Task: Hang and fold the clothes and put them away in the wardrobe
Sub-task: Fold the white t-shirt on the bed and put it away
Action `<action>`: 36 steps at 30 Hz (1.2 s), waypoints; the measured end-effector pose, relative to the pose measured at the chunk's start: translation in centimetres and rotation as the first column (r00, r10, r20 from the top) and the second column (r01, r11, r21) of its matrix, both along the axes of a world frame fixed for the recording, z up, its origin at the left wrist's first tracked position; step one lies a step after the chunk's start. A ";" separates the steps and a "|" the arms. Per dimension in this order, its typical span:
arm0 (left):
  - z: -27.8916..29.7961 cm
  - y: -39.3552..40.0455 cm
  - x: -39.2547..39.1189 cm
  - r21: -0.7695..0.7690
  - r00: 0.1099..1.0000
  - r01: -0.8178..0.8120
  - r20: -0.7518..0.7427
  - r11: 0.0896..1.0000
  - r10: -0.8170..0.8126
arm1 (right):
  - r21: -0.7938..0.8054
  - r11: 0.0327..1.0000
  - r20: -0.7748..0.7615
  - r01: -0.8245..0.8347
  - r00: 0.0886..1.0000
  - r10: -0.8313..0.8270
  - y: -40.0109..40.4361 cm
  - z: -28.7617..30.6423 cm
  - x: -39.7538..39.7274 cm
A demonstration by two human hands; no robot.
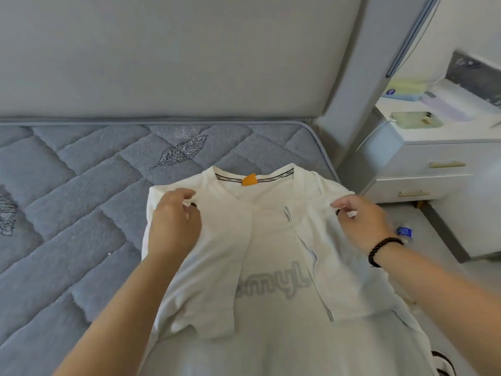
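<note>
Thumb and forefinger of the left hand (173, 213) pinch a fold of cloth near the left shoulder of the white T-shirt (271, 240); the right hand (360, 221) pinches the right shoulder likewise. The shirt lies on the quilted grey mattress (81, 199), collar far, both sides folded inward. It looks light, limp and wrinkle-prone, so the shoulder folds seem the best hold. A white nightstand (433, 169) stands right.

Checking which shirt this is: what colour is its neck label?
Orange, on the white shirt's neck label; head view.
</note>
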State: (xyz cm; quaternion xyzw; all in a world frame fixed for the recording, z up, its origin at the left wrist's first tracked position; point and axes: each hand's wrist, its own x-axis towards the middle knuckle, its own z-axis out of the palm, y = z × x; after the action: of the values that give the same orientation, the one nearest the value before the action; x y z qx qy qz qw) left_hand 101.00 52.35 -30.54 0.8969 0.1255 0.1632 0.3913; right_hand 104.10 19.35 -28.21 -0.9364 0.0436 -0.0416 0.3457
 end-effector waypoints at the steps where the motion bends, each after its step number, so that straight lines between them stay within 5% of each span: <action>1: -0.2 -1.1 1.7 0.052 0.998 0.058 0.032 0.997 -0.060 | -0.013 1.000 0.005 -0.003 1.000 0.003 0.0 -0.2 1.2; 3: -1.4 -2.6 4.6 0.192 0.994 0.103 0.016 0.976 -0.108 | -0.040 0.999 0.003 -0.023 1.000 0.023 0.3 -0.8 3.5; 8: -5.1 -2.7 6.8 0.376 0.994 -0.050 -0.070 0.925 0.082 | -0.148 0.984 0.032 -0.102 0.994 0.108 1.8 -2.5 9.1; 14: -5.8 -2.5 7.3 0.425 0.987 -0.127 -0.037 0.896 0.157 | -0.411 0.889 -0.069 -0.201 0.979 0.190 3.2 -4.1 12.3; 19: -4.8 -3.0 6.6 0.379 0.978 -0.206 0.043 0.902 0.205 | -0.339 0.911 -0.035 -0.236 0.970 0.239 3.0 -3.1 10.6; 26: -2.1 -3.5 0.7 0.501 0.992 -0.083 0.123 0.861 0.024 | -0.290 0.869 0.163 -0.401 0.874 0.458 1.3 1.1 2.6; 30: 0.6 -3.0 -3.9 0.649 0.893 0.139 0.244 0.748 -0.378 | -0.244 0.871 0.186 -0.426 0.861 0.473 -0.2 2.6 -1.9; 33: 1.9 -3.2 -7.8 0.701 0.789 0.330 0.163 0.632 -0.593 | -0.237 0.872 0.173 -0.427 0.865 0.471 -1.4 3.1 -5.2; 36: 1.6 -3.8 -12.3 0.736 0.774 0.385 0.072 0.557 -0.629 | -0.230 0.868 0.136 -0.439 0.869 0.476 -2.6 2.8 -8.7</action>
State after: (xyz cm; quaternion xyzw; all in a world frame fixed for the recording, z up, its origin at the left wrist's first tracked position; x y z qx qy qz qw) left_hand 88.71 48.58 -28.97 0.9312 -0.2788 0.2221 0.0769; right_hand 95.40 16.71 -25.37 -0.9405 -0.2173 -0.0504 0.2563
